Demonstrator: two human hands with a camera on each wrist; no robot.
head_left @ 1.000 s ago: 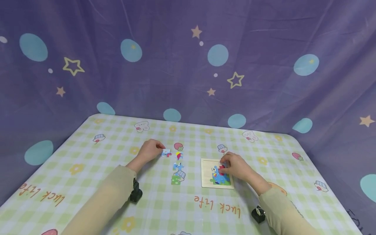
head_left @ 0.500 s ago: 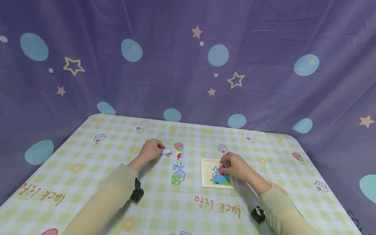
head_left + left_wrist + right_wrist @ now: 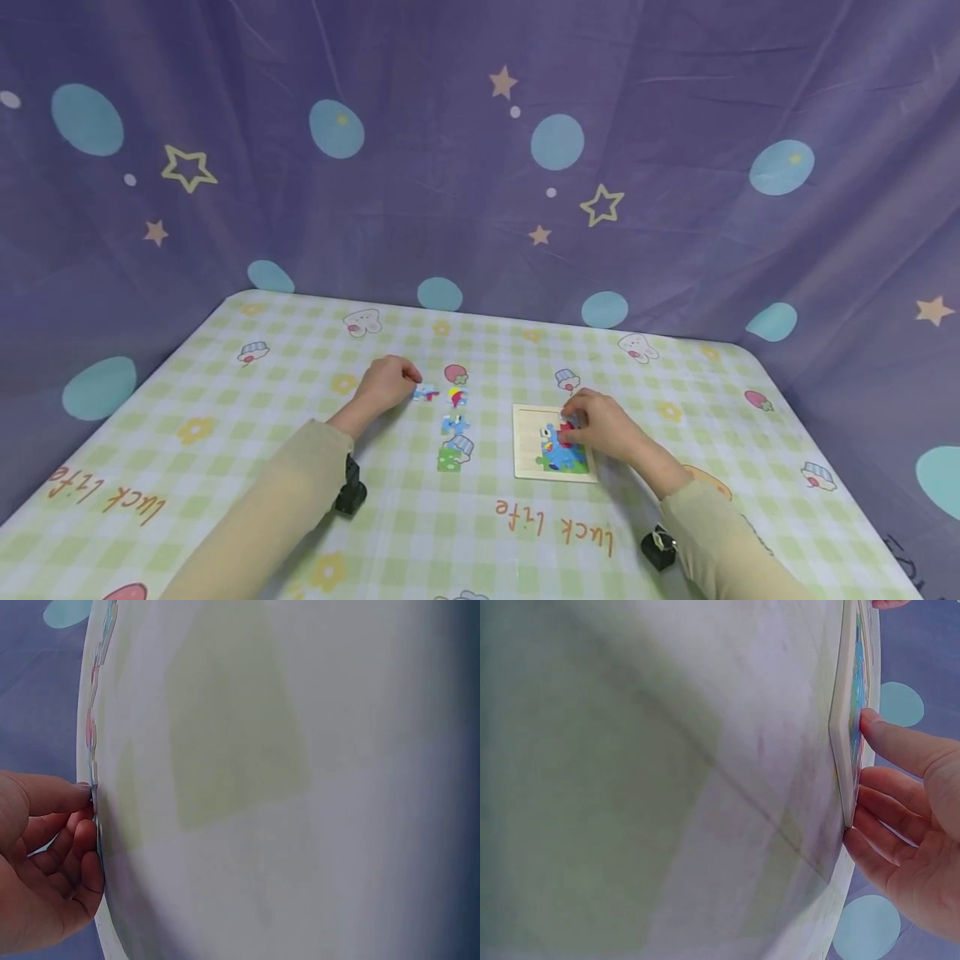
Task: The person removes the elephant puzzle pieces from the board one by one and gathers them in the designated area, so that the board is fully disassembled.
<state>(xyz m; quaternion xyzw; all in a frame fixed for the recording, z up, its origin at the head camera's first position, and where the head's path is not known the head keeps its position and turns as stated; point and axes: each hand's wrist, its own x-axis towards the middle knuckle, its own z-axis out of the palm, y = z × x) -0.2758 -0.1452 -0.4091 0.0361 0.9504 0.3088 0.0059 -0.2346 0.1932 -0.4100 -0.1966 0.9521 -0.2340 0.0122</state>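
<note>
My left hand (image 3: 386,383) pinches the left edge of a blue-and-pink jigsaw piece (image 3: 427,393), low over the cloth. In the left wrist view, its fingers (image 3: 66,799) are curled at that thin edge. To the right is a wooden puzzle board (image 3: 528,443) with several fitted pieces, blue, red and green. My right hand (image 3: 603,423) holds the board by its right side, its thumb (image 3: 889,742) on the fitted pieces and its fingers at the rim. The board's upper right corner is hidden under this hand.
Between hand and board lie three loose jigsaw pieces in a column: a yellow-and-red one (image 3: 457,397), a blue one (image 3: 454,424) and a green one (image 3: 449,459). A checked cloth (image 3: 420,533) covers the table; a purple curtain (image 3: 450,208) hangs behind.
The blue-and-pink piece at my left fingertips has shifted and turned slightly. My left hand has barely moved. The right hand and the board stay put.
</note>
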